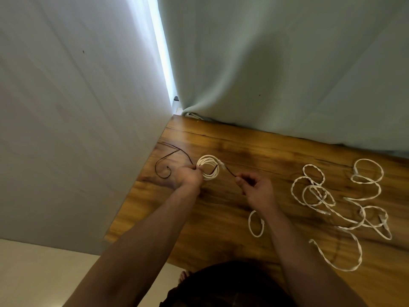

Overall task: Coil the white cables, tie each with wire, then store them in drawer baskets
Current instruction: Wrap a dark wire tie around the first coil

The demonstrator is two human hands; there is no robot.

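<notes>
Left hand (pixel 188 176) grips the coiled white cable (pixel 208 167); right hand (pixel 254 187) pinches the dark tie wire (pixel 229 172). Best wrap it snugly, coil held tight.

The left forearm (pixel 143 229) and right forearm (pixel 290 240) are seen bare. A dark garment (pixel 225 284) is worn below them.

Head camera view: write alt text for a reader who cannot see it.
A person's left hand holds a coil of white cable over a wooden table while the right hand pinches a dark wire running from the coil. More white cables lie loose on the table to the right.
</notes>
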